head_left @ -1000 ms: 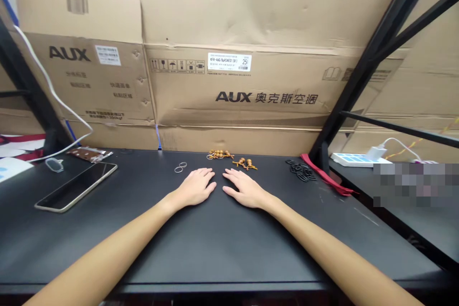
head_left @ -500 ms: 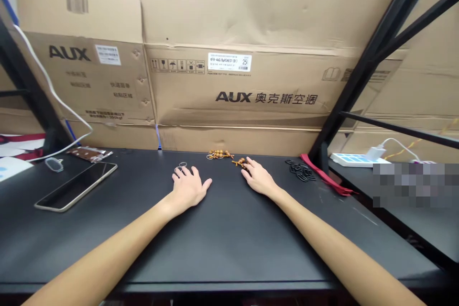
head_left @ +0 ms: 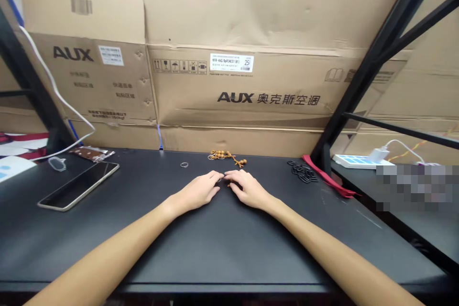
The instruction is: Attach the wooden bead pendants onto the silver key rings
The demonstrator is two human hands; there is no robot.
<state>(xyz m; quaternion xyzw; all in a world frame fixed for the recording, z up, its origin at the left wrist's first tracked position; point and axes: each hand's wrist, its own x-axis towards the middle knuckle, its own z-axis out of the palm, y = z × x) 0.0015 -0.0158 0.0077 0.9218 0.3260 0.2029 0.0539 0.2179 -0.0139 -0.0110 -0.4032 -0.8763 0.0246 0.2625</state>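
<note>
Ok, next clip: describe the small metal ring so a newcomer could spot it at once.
On the black table, under the large AUX carton, sits a string of wooden beads. Left of it lies the small metal ring, one thin loop, unlike the chunky beads.

- Worn on the person's head, the single camera looks forward and down from above the black desk top (head_left: 229,253).
- It faces tan cardboard boxes (head_left: 236,14) standing close behind the desk's far edge.
- Nearest the lens, the person's bare left forearm (head_left: 107,248) and right forearm (head_left: 322,244) enter from the bottom corners.
</note>
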